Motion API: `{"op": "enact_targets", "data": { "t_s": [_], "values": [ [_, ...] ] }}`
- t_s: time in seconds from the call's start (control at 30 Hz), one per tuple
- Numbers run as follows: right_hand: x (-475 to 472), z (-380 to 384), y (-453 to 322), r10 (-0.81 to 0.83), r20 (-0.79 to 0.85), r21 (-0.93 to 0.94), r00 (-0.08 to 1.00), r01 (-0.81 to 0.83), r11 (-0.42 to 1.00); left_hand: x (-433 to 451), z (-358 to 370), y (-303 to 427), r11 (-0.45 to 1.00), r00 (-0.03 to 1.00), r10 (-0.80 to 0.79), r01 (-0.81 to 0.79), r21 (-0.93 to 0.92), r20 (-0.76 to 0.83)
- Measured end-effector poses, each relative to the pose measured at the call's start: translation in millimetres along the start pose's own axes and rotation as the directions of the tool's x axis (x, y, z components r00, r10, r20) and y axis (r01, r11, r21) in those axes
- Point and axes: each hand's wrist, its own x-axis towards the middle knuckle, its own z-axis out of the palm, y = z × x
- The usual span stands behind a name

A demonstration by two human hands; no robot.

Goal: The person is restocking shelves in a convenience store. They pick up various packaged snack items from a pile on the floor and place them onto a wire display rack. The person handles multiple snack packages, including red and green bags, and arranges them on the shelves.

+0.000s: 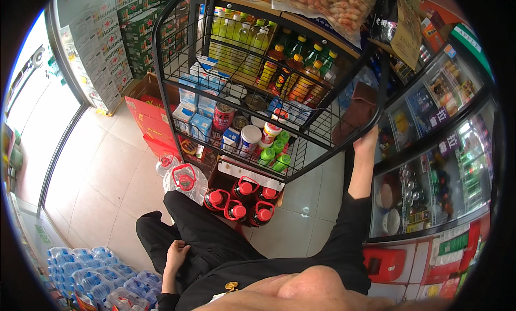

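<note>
A black wire display rack point(161, 85) stands before me. My right hand point(366, 141) reaches to its right-hand frame, where a brown cloth point(358, 109) is gripped; the frame bar hides most of the fingers. Resting on my thigh, my left hand point(176, 252) has relaxed fingers and holds nothing. The rack's lower basket carries blue-and-white cartons point(201, 125), a red can point(223, 115), a white-lidded tub point(250, 139) and several green-capped bottles point(276, 152). Behind them are yellow-capped drink bottles point(294, 69) and pale green bottles point(244, 37).
Red-capped dark bottles point(246, 200) in a carton and a large clear jug point(186, 182) stand by my knees. Glass-door coolers point(427, 166) line the right. Beer cases point(141, 33) are stacked at back left. Water packs point(94, 274) lie lower left. Bagged peanuts point(334, 7) sit on top.
</note>
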Motion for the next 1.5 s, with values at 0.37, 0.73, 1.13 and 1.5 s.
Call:
{"op": "enact_targets", "data": {
  "t_s": [0.37,0.73,1.13,1.5],
  "values": [
    [110,-4,40,0.165,0.031,-0.167,0.986,-0.158,0.973,8,-26,1,0.967,0.974,0.036,-0.090,-0.237,-0.223],
    [30,-96,46,0.065,0.126,-0.598,0.990,0.023,0.801,48,-32,67,0.911,0.957,0.280,-0.292,-0.292,-0.082],
    [-167,-86,22,0.516,0.318,-0.385,0.795,-0.389,0.837,0,22,239,0.733,0.577,0.605,-0.137,-0.666,0.548],
    [-217,121,51,0.576,0.734,-0.679,0.360,0.355,0.643,-11,-11,259,0.406,0.910,0.397,-0.057,-0.912,0.120]
  ]
}}
